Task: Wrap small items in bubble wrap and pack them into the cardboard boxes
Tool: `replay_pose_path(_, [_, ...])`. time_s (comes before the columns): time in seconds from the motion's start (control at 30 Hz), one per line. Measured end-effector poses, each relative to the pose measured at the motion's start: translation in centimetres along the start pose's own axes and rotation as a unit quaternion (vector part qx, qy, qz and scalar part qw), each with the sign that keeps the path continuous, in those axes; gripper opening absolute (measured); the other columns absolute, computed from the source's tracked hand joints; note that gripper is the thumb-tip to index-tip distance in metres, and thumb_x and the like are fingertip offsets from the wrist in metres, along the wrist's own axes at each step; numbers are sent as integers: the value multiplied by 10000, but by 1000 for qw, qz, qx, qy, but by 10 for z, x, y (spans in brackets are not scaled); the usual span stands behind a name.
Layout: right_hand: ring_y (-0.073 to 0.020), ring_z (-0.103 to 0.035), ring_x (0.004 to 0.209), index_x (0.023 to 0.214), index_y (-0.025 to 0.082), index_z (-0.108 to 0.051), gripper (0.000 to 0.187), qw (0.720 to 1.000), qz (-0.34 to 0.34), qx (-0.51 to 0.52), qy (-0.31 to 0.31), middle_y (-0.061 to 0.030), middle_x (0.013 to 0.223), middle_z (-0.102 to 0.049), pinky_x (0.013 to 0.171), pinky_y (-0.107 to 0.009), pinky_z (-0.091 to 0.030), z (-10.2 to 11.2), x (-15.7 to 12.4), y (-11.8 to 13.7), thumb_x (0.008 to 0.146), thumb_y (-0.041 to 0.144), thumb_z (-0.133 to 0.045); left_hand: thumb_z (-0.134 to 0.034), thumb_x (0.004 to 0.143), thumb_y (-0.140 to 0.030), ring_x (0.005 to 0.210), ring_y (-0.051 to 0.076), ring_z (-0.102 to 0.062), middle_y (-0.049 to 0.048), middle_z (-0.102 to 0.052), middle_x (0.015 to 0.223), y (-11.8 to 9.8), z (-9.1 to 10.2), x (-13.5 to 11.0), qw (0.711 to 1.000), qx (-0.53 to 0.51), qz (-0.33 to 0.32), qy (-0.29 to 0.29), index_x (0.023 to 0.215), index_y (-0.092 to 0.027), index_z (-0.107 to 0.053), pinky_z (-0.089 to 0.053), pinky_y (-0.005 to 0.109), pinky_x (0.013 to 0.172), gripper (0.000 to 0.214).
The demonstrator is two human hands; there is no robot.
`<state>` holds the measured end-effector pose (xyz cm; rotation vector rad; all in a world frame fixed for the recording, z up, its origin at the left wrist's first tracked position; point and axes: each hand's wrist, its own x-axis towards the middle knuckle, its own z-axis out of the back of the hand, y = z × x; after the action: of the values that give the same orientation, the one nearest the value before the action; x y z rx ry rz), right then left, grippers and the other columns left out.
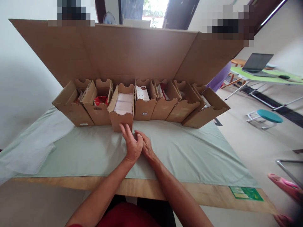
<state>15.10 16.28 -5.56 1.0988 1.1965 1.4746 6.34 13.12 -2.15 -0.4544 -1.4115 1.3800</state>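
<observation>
Wooden bench (pixel 213 193) with a pale green cloth (pixel 189 151), and a row of small cardboard boxes (pixel 163 108) in front of a big cardboard sheet (pixel 123 53). I see my left hand (pixel 132 145) flat with fingers released, overlapping my right hand (pixel 147 148), whose fingers are part hidden, so I can't tell. Both rest on the cloth just short of the third box (pixel 121 121), which holds white sheets.

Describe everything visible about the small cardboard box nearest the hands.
The box is plain brown corrugated cardboard, open-topped, with a half-round notch in its back wall. It holds a white stack of something flat. It stands upright on the green cloth, set forward of a row of similar boxes, close against both neighbours. Fingertips of the left hand reach its front base.
</observation>
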Motion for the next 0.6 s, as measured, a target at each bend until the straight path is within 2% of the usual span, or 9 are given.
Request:
replay_pose_path(0.13, [-336,-648,1192,1222,216,-717,637,999,28,4,-15,-107,1223,-744,1074,-469,-494,-5,-3,-8,886,711,-499,-586,773,-141,1616,327,58,180,117,1740,8,-27,36,1000,7,19,-4,1627,-136,-159,-81,517,1311,955])
replay_pose_path(0.23, [-307,-667,1136,1204,216,-719,558,999,34,-6,-41,-98,1196,-752,1064,-452,-492,-8,-2,-8,948,622,-434,-588,740,-126,1617,316,53,172,101,1744,15,-39,54,1000,4,28,-3,1624,-136,-167,-85,500,1314,979])
replay_pose_path(0.33, [-278,-685,1060,1162,224,-728,492,997,38,-27,-60,-81,1138,-770,1034,-423,-508,-8,0,-9,957,566,-438,-585,739,-120,1616,312,58,192,72,1742,20,-39,60,1000,-2,28,6,1617,-104,-180,-72,488,1318,967])
replay_pose_path(0.47, [-299,-695,1004,1111,190,-734,537,997,33,-31,-60,-106,1074,-778,967,-444,-536,-6,1,-10,925,609,-455,-616,713,-129,1620,316,-3,179,0,1748,22,-32,62,997,-10,28,71,1611,-146,-214,-85,497,1318,985])
replay_pose_path(0.6, [-313,-682,1038,1112,176,-722,562,998,33,-29,-53,-115,1083,-771,974,-465,-519,-5,2,-8,922,644,-475,-653,696,-159,1612,357,-91,205,-82,1738,13,-24,71,992,2,35,120,1587,-145,-282,-127,535,1307,965])
